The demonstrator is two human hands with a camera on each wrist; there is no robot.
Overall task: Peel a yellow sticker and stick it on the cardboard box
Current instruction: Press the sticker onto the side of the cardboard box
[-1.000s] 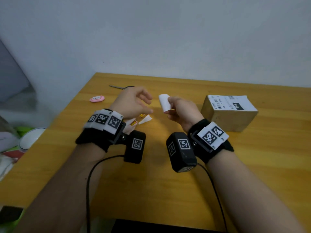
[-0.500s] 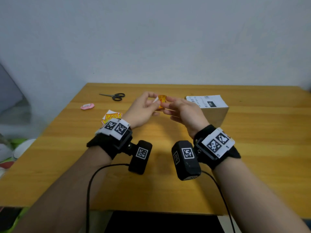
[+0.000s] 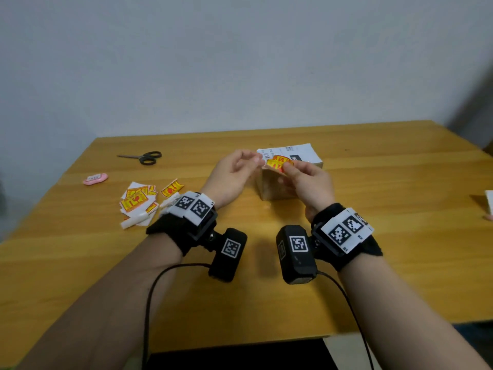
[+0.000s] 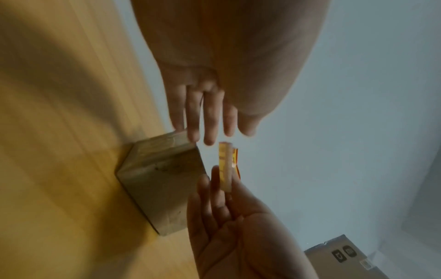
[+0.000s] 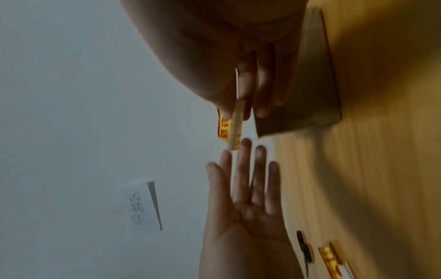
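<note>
A yellow sticker (image 3: pixel 278 162) with red print is pinched between the thumb and fingers of my right hand (image 3: pixel 286 166), just above the cardboard box (image 3: pixel 274 185). The box stands mid-table with a white shipping label (image 3: pixel 298 152) on top. In the right wrist view the sticker (image 5: pixel 223 124) shows with a pale backing strip (image 5: pixel 236 124) beside it. My left hand (image 3: pixel 254 158) reaches in from the left with straight fingers (image 4: pixel 207 120), their tips at the sticker's (image 4: pixel 225 166) left edge. Whether they touch it is unclear.
Left of my left wrist lies a pile of yellow stickers and white backings (image 3: pixel 138 201). Black scissors (image 3: pixel 144 157) and a small pink object (image 3: pixel 95 178) lie at the far left. A white item (image 3: pixel 489 204) sits at the table's right edge.
Both hands have moved right, over the box. The right hand's item, white a second ago, now shows its yellow face. The left fingers, pinching half a second ago, have straightened.
</note>
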